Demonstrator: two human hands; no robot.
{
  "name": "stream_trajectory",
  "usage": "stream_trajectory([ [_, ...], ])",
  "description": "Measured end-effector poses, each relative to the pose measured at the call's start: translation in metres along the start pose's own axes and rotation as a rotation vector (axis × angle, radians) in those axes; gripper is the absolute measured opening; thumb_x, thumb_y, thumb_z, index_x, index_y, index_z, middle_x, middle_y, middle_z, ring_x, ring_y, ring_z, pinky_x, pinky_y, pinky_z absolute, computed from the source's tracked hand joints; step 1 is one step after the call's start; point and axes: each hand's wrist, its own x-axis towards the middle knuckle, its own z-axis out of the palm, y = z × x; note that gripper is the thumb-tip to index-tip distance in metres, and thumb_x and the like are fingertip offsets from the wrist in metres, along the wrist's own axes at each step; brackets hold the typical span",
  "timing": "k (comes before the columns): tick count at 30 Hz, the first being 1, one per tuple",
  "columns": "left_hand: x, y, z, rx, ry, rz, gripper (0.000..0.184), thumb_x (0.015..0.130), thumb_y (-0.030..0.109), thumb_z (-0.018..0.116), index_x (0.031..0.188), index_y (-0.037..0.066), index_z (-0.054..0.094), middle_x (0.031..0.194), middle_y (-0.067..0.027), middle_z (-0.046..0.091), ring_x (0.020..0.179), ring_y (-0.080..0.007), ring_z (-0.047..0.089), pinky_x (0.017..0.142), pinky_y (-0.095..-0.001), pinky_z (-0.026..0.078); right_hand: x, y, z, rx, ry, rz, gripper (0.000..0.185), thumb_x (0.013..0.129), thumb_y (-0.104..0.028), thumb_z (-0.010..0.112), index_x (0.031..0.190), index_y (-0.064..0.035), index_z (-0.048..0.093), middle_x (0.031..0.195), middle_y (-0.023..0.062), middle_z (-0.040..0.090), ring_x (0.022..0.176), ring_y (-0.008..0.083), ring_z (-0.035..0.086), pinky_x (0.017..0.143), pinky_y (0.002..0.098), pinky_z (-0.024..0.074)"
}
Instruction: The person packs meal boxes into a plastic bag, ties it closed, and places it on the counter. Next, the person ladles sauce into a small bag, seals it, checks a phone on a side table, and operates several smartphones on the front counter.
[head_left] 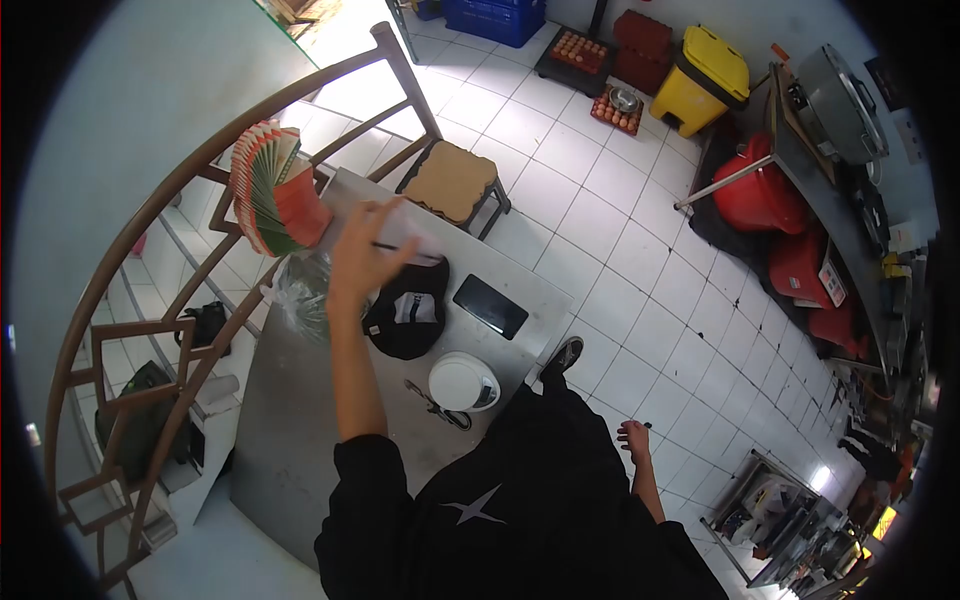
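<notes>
My left hand point(365, 250) reaches over the metal table point(290, 400), thumb and fingers apart. Beside its fingers is a blurred whitish thing point(418, 232) with a thin dark line across it; contact is unclear. Just below lie a black cap point(408, 315) and a clear plastic bag point(303, 295). A dark phone point(491, 306), a white round-topped device point(462, 382) and black-handled scissors point(437, 405) are on the table. Down at my right side, away from the table, my right hand point(633, 438) has curled fingers around something small and dark.
Fanned red and green packets point(270, 190) stand at the table's far-left corner, beside a brown railing point(130, 225). A stool point(447, 181) adjoins the table. Egg trays point(580, 52), a yellow bin point(702, 80) and red tubs point(757, 190) are farther off.
</notes>
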Motion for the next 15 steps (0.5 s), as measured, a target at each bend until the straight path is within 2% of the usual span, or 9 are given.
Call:
stream_trajectory([
  [3, -0.001, -0.11, 0.039, 0.162, -0.015, -0.117, 0.062, 0.077, 0.038, 0.08, 0.133, 0.021, 0.061, 0.125, -0.0189, 0.06, 0.111, -0.0395, 0.062, 0.09, -0.0478, 0.052, -0.007, 0.01, 0.001, 0.025, 0.04, -0.029, 0.028, 0.092, -0.029, 0.056, 0.108, -0.0078, 0.065, 0.092, 0.0073, 0.07, 0.075, 0.0174, 0.065, 0.059, 0.0329, 0.0503],
  [6, -0.003, -0.163, 0.061, 0.261, -0.036, -0.236, 0.067, 0.077, 0.041, 0.081, 0.136, 0.02, 0.058, 0.125, -0.0221, 0.059, 0.114, -0.0417, 0.06, 0.091, -0.0495, 0.051, -0.02, 0.023, 0.003, 0.086, 0.065, -0.001, 0.027, 0.092, -0.029, 0.058, 0.107, -0.008, 0.064, 0.092, 0.0063, 0.069, 0.075, 0.0159, 0.063, 0.059, 0.0317, 0.0484],
  [11, -0.014, -0.187, 0.076, 0.29, 0.01, -0.288, 0.073, 0.075, 0.046, 0.082, 0.137, 0.016, 0.057, 0.128, -0.0264, 0.055, 0.118, -0.0453, 0.056, 0.094, -0.0516, 0.049, -0.033, 0.07, 0.009, 0.152, 0.067, 0.058, 0.028, 0.091, -0.03, 0.058, 0.108, -0.0081, 0.065, 0.092, 0.0069, 0.069, 0.076, 0.0166, 0.063, 0.059, 0.0323, 0.0491],
  [14, -0.024, -0.196, 0.079, 0.349, 0.058, -0.187, 0.071, 0.079, 0.042, 0.079, 0.136, 0.007, 0.055, 0.129, -0.0291, 0.053, 0.122, -0.0473, 0.053, 0.098, -0.0521, 0.047, -0.043, 0.097, 0.012, 0.206, 0.096, 0.104, 0.029, 0.09, -0.029, 0.059, 0.108, -0.0069, 0.066, 0.092, 0.0079, 0.069, 0.077, 0.0163, 0.063, 0.059, 0.032, 0.0489],
  [15, -0.023, -0.164, 0.07, 0.424, 0.038, -0.321, 0.069, 0.08, 0.04, 0.078, 0.134, 0.004, 0.055, 0.127, -0.0303, 0.054, 0.123, -0.0479, 0.052, 0.1, -0.0522, 0.046, -0.046, 0.107, 0.013, 0.227, 0.106, 0.107, 0.029, 0.09, -0.029, 0.059, 0.108, -0.0068, 0.066, 0.092, 0.0079, 0.069, 0.077, 0.0163, 0.063, 0.059, 0.032, 0.049],
])
